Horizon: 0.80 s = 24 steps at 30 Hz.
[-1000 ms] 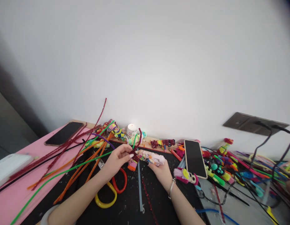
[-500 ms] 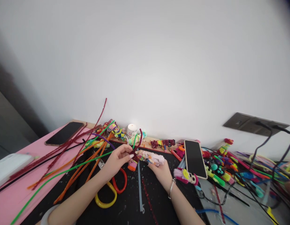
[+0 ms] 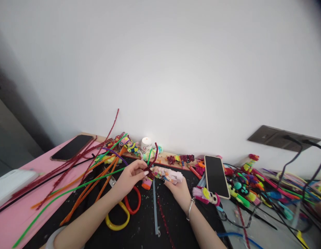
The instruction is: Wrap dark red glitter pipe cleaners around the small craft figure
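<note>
Left hand (image 3: 130, 177) fingertips pinch dark red pipe cleaner (image 3: 153, 157) at small colourful craft figure (image 3: 167, 175) — right hand (image 3: 179, 189) fingers curl around figure above black mat (image 3: 139, 228). Advice — keep figure steady, wrap tight, turns close.

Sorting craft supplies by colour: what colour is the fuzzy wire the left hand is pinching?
Dark glittery red; the fuzzy wire shows best in the head view.

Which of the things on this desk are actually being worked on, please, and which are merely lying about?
In hand: left hand pinching dark red pipe cleaner; right hand holding small pink craft figure.

Lying about: scissors, two phones, loose orange pipe cleaners, white pot.
</note>
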Each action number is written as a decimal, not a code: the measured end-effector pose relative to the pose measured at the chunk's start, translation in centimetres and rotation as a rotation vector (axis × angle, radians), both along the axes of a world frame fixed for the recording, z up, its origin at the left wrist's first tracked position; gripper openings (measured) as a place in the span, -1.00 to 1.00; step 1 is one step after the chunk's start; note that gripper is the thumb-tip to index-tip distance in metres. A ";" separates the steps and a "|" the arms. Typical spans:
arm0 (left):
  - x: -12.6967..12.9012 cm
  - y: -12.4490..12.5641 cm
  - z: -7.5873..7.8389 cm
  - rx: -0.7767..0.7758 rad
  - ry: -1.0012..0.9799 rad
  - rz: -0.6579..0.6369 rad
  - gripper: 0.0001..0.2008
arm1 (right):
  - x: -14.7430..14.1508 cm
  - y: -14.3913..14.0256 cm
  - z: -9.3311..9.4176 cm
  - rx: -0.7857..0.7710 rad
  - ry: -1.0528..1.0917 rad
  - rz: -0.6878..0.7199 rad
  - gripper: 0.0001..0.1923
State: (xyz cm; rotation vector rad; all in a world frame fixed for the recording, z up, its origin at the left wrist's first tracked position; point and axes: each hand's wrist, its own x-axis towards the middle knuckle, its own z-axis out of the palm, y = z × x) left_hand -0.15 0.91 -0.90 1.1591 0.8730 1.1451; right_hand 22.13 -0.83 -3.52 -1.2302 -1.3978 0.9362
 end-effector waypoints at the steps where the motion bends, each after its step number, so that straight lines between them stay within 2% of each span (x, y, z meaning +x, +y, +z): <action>1: 0.0 0.0 0.0 -0.002 0.000 -0.003 -0.75 | 0.0 0.0 0.0 0.002 -0.010 0.002 -0.82; 14: -0.1 0.0 0.1 -0.015 -0.013 0.006 -0.75 | -0.2 -0.1 0.5 0.050 -0.004 0.011 -0.81; 24: 0.0 0.2 0.0 -0.002 -0.015 0.028 -0.75 | -0.1 0.0 0.3 0.043 0.027 0.014 -0.75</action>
